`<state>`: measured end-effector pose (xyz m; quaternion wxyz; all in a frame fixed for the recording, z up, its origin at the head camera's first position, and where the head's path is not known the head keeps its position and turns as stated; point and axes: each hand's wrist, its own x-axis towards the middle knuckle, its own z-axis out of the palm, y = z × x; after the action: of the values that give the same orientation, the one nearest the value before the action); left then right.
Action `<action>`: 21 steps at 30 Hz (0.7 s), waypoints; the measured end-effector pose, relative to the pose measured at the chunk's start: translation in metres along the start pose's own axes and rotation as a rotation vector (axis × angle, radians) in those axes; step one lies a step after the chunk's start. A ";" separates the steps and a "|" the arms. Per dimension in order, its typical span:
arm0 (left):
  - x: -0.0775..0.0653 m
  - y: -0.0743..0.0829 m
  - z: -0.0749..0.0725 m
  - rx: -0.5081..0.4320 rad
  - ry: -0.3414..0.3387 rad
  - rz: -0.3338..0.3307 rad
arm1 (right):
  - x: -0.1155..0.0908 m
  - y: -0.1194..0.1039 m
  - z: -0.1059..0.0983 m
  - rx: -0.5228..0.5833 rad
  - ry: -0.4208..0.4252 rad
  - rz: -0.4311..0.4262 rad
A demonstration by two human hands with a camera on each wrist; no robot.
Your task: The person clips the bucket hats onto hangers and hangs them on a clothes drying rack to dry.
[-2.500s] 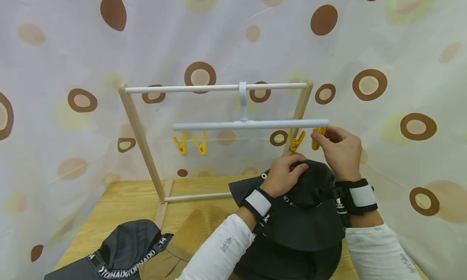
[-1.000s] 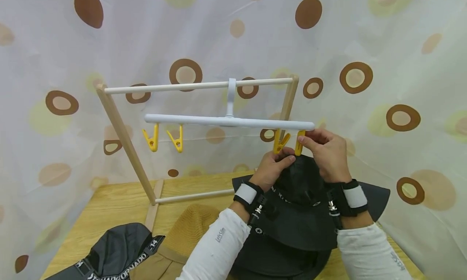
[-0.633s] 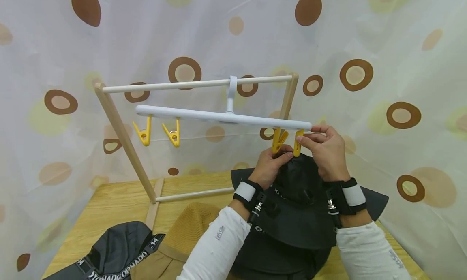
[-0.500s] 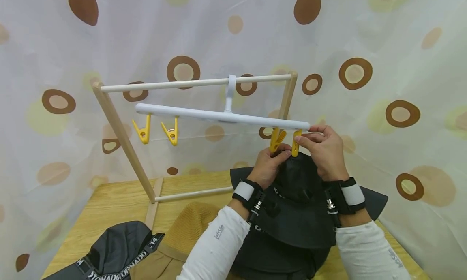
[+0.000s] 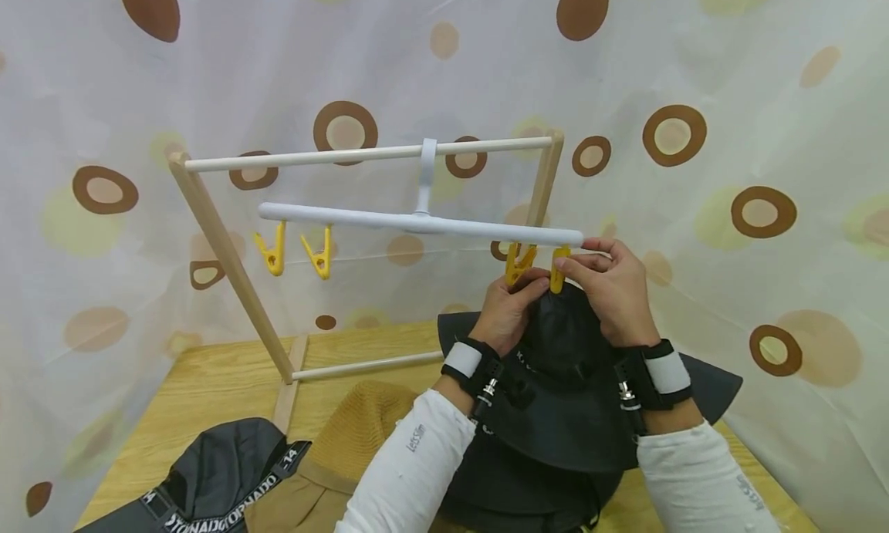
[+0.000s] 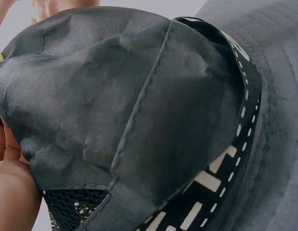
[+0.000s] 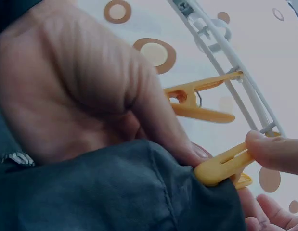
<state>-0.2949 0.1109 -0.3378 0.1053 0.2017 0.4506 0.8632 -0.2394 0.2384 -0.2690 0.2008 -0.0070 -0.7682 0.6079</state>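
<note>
A black wide-brimmed hat with white lettering on its band hangs from my left hand, which pinches the top of its crown. My right hand squeezes a yellow clip between thumb and fingers, at the right end of the white hanger. In the right wrist view, the clip's tip lies over the crown's fabric, right beside my left fingertips. A second yellow clip hangs just left of it. The left wrist view is mostly filled by the hat's crown.
The hanger hooks over the rail of a wooden rack. Two more yellow clips, one a clip, hang at its left. On the table lie a grey hat, a tan hat and a black hat under my forearms.
My left hand has raised the hat's crown to the clip. The right hand keeps hold of the clip, and the hanger has tilted, its right end lower. The view has shifted slightly.
</note>
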 end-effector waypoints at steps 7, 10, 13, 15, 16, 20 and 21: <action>-0.004 0.002 -0.010 0.045 -0.034 0.055 | -0.001 0.001 0.011 -0.055 0.095 -0.079; -0.007 0.003 -0.015 0.081 -0.056 0.064 | -0.002 0.002 0.014 -0.078 0.148 -0.106; -0.009 0.002 -0.020 0.131 -0.063 0.078 | 0.000 0.004 0.016 -0.116 0.216 -0.129; -0.012 0.003 -0.023 0.195 -0.050 0.097 | 0.002 0.007 0.016 -0.151 0.264 -0.144; -0.013 0.003 -0.024 0.242 -0.041 0.106 | 0.004 0.008 0.016 -0.169 0.285 -0.153; -0.023 0.006 -0.034 0.447 0.004 0.145 | 0.011 0.012 0.013 -0.212 0.344 -0.190; -0.026 0.008 -0.037 0.490 0.019 0.147 | 0.012 0.012 0.012 -0.216 0.355 -0.199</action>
<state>-0.2879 0.0698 -0.3570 -0.0139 0.2453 0.6316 0.7354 -0.2572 0.2336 -0.2786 0.3899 -0.0593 -0.7783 0.4885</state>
